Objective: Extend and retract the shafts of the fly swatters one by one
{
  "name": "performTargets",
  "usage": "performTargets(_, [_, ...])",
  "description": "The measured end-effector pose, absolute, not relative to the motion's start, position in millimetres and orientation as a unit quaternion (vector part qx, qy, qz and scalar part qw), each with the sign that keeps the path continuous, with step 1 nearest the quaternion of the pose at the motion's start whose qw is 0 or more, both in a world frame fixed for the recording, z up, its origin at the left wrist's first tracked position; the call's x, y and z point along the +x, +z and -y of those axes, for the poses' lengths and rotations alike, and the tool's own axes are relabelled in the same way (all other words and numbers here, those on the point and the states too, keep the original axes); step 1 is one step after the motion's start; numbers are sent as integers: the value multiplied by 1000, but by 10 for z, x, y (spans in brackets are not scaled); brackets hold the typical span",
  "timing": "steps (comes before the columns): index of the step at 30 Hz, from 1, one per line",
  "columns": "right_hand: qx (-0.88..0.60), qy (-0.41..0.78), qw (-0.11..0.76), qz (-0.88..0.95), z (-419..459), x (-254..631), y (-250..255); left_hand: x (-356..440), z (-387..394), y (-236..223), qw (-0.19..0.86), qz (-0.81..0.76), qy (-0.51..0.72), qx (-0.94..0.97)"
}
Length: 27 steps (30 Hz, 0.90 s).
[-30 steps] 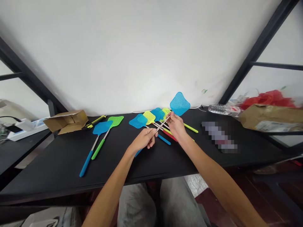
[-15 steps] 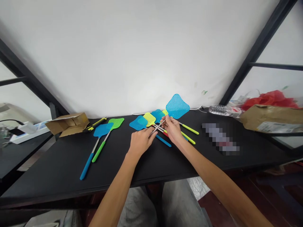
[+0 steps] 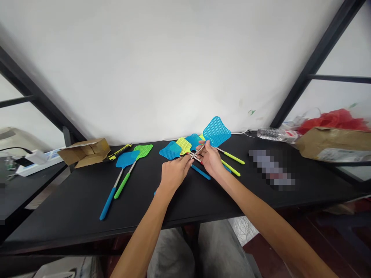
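Note:
Both hands are closed on one blue fly swatter (image 3: 216,132), its perforated head raised at the upper right. My right hand (image 3: 210,159) pinches the metal shaft just below the head. Lower down the shaft, my left hand (image 3: 174,170) grips it; a bit of blue handle shows beside the left wrist. Under and behind the hands, several other swatters lie fanned out, among them a yellow swatter (image 3: 183,145) and a blue swatter (image 3: 169,150). Yellow handles (image 3: 234,158) stick out to the right of my right hand.
On the left lie a blue swatter (image 3: 127,158) and a green swatter (image 3: 143,150), by an open cardboard box (image 3: 87,153) and a yellow-black cutter (image 3: 119,152). A plastic bottle (image 3: 275,134), a brown package (image 3: 333,144) and a blurred-out item (image 3: 271,168) are at right.
My left hand has shifted slightly along the shaft, and a bit of blue handle now shows by the left wrist. The view has moved slightly.

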State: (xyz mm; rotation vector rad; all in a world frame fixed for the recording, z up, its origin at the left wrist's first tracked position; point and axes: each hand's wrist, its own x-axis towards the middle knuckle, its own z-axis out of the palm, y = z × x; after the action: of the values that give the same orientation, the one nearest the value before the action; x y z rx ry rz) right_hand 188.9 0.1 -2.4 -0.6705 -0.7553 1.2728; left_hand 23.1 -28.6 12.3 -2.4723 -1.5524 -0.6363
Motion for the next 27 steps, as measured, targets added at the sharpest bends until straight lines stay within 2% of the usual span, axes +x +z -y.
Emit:
performTargets(10, [-242,623,648,365,66,1731,-66,255,291,196,79,536,-203,-816])
performTargets(16, [-284,596,625,417,58,1734,-62,226,268,178,63,532,-214,-817])
performTargets(18, [-287,578,642,413,25,1783,-50,213,252,169,60,522,-219,-822])
performTargets(23, [-287,493,759,313,-87,2069,16,189,216,127,68,511,-225,-827])
performTargets(27, [-301,467,774,303,-106,2150,20,175,203,85,66,518,-220,-824])
